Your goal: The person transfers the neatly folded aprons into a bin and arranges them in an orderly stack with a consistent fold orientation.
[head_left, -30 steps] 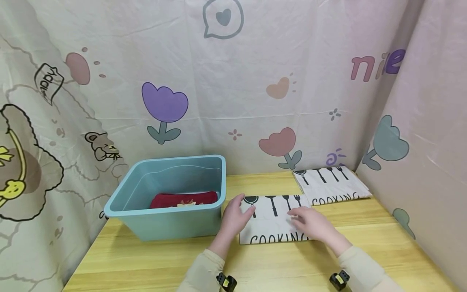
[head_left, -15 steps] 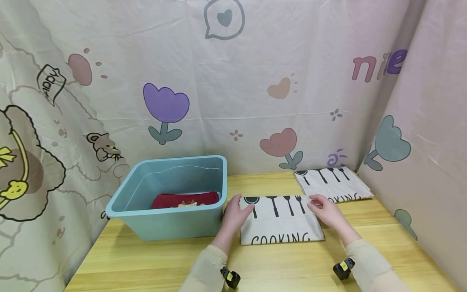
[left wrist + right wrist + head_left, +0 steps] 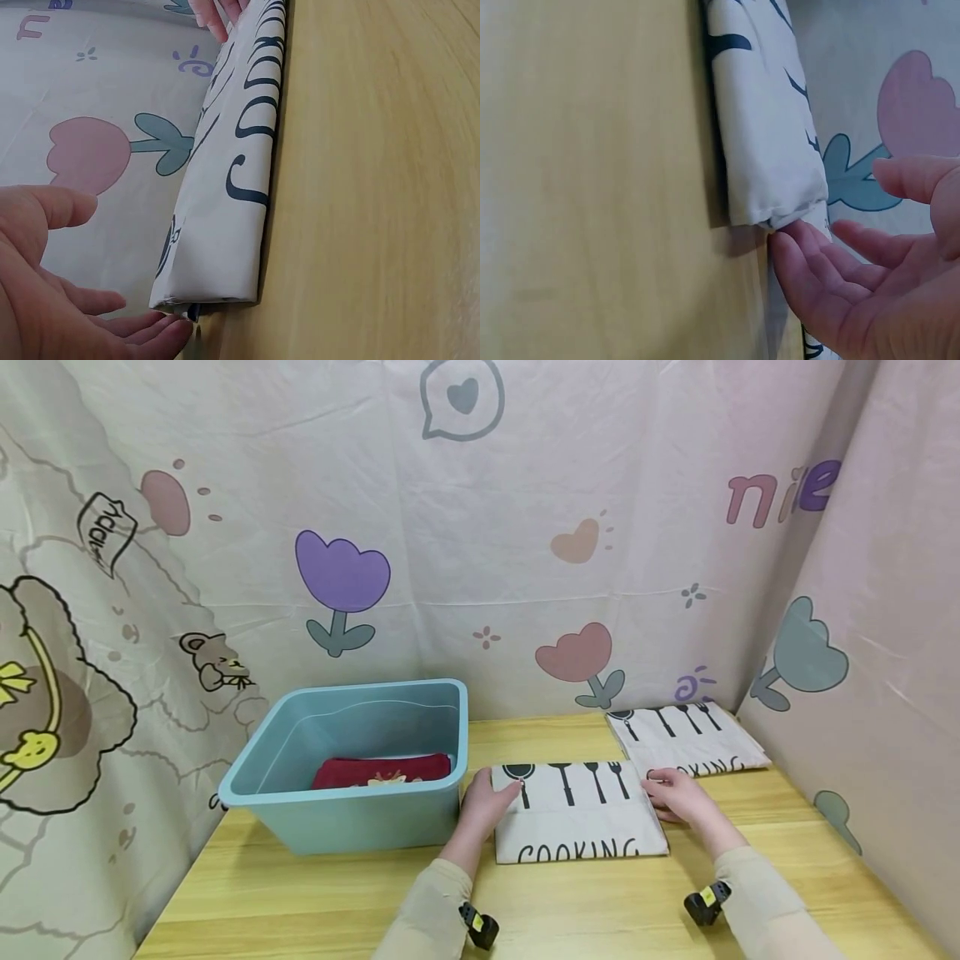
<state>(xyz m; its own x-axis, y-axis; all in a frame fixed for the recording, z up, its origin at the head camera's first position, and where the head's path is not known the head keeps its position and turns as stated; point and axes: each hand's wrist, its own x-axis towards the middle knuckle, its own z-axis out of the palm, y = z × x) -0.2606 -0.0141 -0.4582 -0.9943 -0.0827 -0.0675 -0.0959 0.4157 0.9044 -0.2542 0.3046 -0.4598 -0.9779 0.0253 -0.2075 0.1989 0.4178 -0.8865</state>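
Note:
A folded white cloth [image 3: 577, 822], printed with black utensils and "COOKING", lies on the wooden table between both hands. At its left edge is my left hand [image 3: 482, 810], thumb spread away from the fingers. In the left wrist view, this hand's fingertips [image 3: 169, 334] reach the cloth's lower corner, by the folded layers. My right hand [image 3: 684, 800] is at the opposite edge. Seen from the right wrist, its fingertips [image 3: 784, 244] touch the underside of the folded end, while the thumb stays apart from the cloth.
Left of the cloth stands a blue plastic bin [image 3: 345, 818] with a folded dark red cloth [image 3: 386, 768] inside. A second folded white cloth [image 3: 682, 739] with the same print lies at the back right. A patterned curtain [image 3: 480, 568] hangs behind the table.
My right hand has moved right, from over the cloth's printed top to its right edge, where its fingers have lowered. The left hand stays at the left edge, almost still.

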